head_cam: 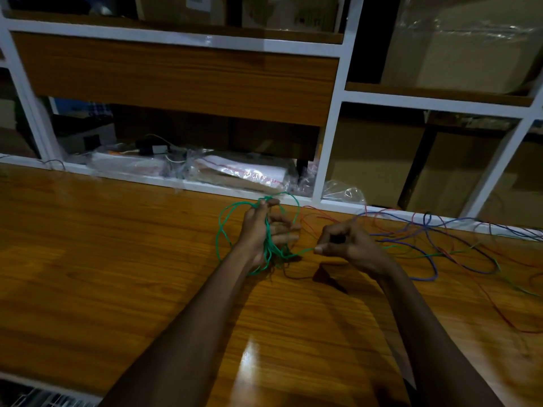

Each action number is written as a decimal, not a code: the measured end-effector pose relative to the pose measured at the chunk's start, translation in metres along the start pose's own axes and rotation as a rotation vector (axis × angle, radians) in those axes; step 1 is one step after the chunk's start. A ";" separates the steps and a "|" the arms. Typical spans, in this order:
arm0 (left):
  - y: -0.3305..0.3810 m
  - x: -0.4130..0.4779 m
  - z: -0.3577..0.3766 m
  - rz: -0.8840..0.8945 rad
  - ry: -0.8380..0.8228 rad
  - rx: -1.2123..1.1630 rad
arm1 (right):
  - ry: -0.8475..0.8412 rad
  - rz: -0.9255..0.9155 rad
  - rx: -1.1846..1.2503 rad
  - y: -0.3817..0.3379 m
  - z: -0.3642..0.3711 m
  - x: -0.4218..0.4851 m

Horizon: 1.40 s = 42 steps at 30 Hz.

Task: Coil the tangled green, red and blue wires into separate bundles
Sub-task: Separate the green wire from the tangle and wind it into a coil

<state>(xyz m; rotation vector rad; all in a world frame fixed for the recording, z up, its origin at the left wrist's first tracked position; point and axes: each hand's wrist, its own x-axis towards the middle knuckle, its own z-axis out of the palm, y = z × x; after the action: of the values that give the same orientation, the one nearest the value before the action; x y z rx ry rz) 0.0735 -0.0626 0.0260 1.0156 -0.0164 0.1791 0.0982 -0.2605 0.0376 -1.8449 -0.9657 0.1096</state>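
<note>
Left hand (261,230) was held palm-up just above the table (117,259), fingers half spread and loosely curled, thumb pressed down on the top of the loops, so the hand served as a former for the coil. The green wire (268,248) ran round it in several turns: a bunch across the palm, wider loops bulging out to the left and over the fingertips.

Right hand (349,242) sat just beside it, fingers curled in, thumb and forefinger pinching the one green strand that ran taut between the two hands. That looked like the feeding grip, strand tensioned so the next turn would lie flat on the bundle. Nothing else in that hand that I could see.

From the right hand the green strand ran on to the right into the loose heap on the table, crossing the blue wire (426,218) and red wire (499,311). Those two lay sprawled in open loops from the back edge toward the near right, tangled with each other, touched by neither hand. My guess: green was partly coiled, red and blue not started, and the crossings on the right could snag the pull.

Behind the table was a white shelf frame (326,127) with cardboard boxes (370,160) and plastic bags (244,171) in the lower bays
</note>
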 end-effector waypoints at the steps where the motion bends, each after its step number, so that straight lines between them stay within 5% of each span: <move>1: -0.001 -0.003 0.002 -0.023 -0.044 0.089 | 0.063 -0.019 0.010 0.001 0.003 0.002; 5: -0.005 -0.008 0.009 -0.070 -0.203 0.428 | 0.460 -0.041 -0.113 0.008 0.009 0.009; 12: -0.001 0.004 -0.007 -0.203 -0.224 0.141 | 0.510 0.004 -0.204 0.026 -0.019 -0.008; 18: -0.001 0.000 0.000 -0.287 -0.399 0.286 | 0.703 0.004 -0.324 0.020 -0.006 0.002; 28: -0.002 0.006 -0.001 -0.445 -0.439 0.178 | 0.657 -0.026 -0.556 0.015 0.000 0.004; 33: 0.003 0.007 -0.007 -0.592 -0.631 -0.112 | 0.556 0.028 -0.612 0.020 -0.002 0.002; 37: 0.012 0.018 -0.028 -0.501 -0.762 -0.417 | 0.573 0.060 -0.596 0.037 -0.019 -0.009; 42: 0.019 0.030 -0.057 -0.331 -0.687 -0.571 | 0.612 0.176 -0.292 0.042 -0.031 -0.029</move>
<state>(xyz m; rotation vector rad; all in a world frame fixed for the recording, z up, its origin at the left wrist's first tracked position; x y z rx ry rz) 0.0965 -0.0003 0.0147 0.4568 -0.4948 -0.4632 0.1165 -0.3095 0.0091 -2.0441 -0.4034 -0.4888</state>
